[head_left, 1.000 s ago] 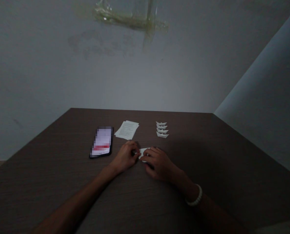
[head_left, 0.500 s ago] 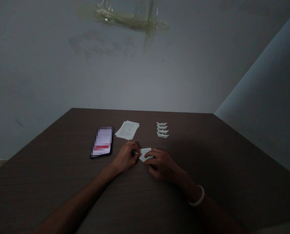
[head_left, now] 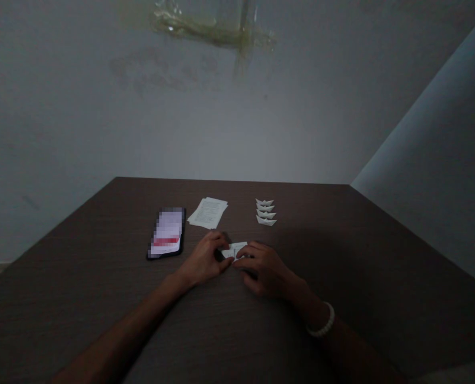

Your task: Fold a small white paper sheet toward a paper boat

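A small piece of folded printed paper [head_left: 236,249] lies on the table between my two hands. My left hand [head_left: 210,257] is closed on its left side, thumb at the near edge and fingers at the far edge. On the other side, my right hand [head_left: 263,266] pinches the paper's right part, its fingers partly covering it. Part of the paper is hidden under the fingertips. A white beaded bracelet [head_left: 322,321] circles my right wrist.
Several small white paper boats [head_left: 266,212] stand in a column beyond my right hand. Left of them lies a stack of printed sheets [head_left: 208,213]. A phone [head_left: 167,233] with a lit, blurred screen rests left of my left hand. The dark wooden table [head_left: 221,330] meets a wall behind.
The paper's near point has been folded up, so it now looks flatter and narrower. My left thumb has moved slightly right along its near edge. The other objects stay put.
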### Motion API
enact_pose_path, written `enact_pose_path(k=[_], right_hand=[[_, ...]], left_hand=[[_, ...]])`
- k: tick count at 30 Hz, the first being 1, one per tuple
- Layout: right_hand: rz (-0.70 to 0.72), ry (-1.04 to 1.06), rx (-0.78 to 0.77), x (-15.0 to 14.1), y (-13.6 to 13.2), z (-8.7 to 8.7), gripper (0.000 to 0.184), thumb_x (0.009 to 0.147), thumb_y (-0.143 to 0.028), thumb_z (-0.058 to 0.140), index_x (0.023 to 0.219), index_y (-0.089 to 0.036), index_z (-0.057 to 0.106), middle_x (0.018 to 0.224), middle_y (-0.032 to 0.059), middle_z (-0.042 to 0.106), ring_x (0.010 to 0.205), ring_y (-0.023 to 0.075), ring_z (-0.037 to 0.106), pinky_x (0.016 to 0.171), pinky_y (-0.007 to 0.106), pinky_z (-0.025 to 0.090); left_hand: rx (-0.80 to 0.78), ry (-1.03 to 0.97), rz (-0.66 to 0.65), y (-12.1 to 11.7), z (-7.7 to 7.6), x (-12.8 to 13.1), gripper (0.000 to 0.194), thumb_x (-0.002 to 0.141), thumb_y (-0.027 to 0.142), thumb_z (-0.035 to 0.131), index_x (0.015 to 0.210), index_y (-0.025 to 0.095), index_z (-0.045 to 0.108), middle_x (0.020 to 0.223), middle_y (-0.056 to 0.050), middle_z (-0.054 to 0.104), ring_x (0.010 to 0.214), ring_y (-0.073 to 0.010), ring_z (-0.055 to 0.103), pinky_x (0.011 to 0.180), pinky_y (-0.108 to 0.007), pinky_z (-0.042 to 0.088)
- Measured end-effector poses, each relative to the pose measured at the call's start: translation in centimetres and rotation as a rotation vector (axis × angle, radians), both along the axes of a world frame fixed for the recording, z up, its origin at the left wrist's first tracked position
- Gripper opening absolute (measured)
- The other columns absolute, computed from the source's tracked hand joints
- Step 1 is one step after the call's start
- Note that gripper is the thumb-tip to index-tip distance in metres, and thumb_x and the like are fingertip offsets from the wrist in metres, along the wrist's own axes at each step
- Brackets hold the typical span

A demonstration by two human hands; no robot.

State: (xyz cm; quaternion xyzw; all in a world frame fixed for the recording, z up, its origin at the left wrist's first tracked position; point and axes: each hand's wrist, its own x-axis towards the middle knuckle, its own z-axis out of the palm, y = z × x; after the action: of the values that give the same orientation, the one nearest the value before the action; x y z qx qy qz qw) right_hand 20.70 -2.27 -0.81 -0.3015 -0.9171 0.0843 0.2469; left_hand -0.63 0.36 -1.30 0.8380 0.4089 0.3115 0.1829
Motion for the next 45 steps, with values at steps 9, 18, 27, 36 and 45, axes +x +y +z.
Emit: enact_pose_path(k=[9, 18, 27, 36, 45], right_hand=[[-0.004, 0.004, 0.020, 0.0, 0.0, 0.0, 0.020, 0.076, -0.018, 0.063, 0.094, -0.022, 0.070, 0.107, 0.0061, 0.064, 0.096, 0.0218, 0.056, 0.083, 0.035, 0.046], [0.004, -0.018, 0.010, 0.0, 0.1, 0.0, 0.019, 0.076, -0.017, 0.063, 0.094, -0.021, 0.069, 0.115, 0.0057, 0.066, 0.103, 0.0227, 0.055, 0.087, 0.038, 0.046], [0.002, -0.006, 0.018, -0.1, 0.1, -0.1, 0.018, 0.076, -0.017, 0.062, 0.092, -0.021, 0.070, 0.115, 0.0059, 0.066, 0.102, 0.0229, 0.056, 0.088, 0.038, 0.045], [-0.002, -0.002, 0.014, -0.1, 0.2, -0.3, 0.016, 0.077, -0.017, 0.062, 0.091, -0.020, 0.068, 0.113, 0.0057, 0.066, 0.100, 0.0230, 0.056, 0.086, 0.038, 0.045], [-0.037, -0.053, 0.044, -1.0, 0.6, -0.3, 0.007, 0.087, -0.025, 0.059, 0.085, -0.019, 0.063, 0.099, 0.0060, 0.064, 0.094, 0.0204, 0.053, 0.082, 0.034, 0.042]], left_hand=[[-0.015, -0.034, -0.044, 0.4, 0.1, -0.2, 0.017, 0.072, 0.009, 0.063, 0.087, 0.018, 0.059, 0.096, -0.006, 0.061, 0.095, -0.0218, 0.057, 0.085, -0.037, 0.047], [-0.049, -0.033, -0.023, 0.5, 0.2, -0.4, 0.023, 0.070, 0.006, 0.057, 0.091, 0.017, 0.060, 0.094, -0.006, 0.062, 0.085, -0.0191, 0.059, 0.076, -0.031, 0.049], [-0.050, -0.036, 0.004, 0.7, 0.0, -0.6, 0.025, 0.070, 0.005, 0.054, 0.090, 0.017, 0.061, 0.093, -0.005, 0.065, 0.083, -0.0181, 0.060, 0.076, -0.031, 0.049], [-0.059, -0.057, -0.010, 0.9, -0.2, -0.9, 0.028, 0.071, 0.001, 0.050, 0.090, 0.017, 0.063, 0.095, -0.005, 0.066, 0.091, -0.0188, 0.062, 0.082, -0.032, 0.050], [-0.044, -0.095, -0.052, 1.1, -0.3, -1.1, 0.028, 0.072, -0.002, 0.048, 0.086, 0.016, 0.064, 0.096, -0.006, 0.068, 0.090, -0.0174, 0.064, 0.084, -0.031, 0.050]])
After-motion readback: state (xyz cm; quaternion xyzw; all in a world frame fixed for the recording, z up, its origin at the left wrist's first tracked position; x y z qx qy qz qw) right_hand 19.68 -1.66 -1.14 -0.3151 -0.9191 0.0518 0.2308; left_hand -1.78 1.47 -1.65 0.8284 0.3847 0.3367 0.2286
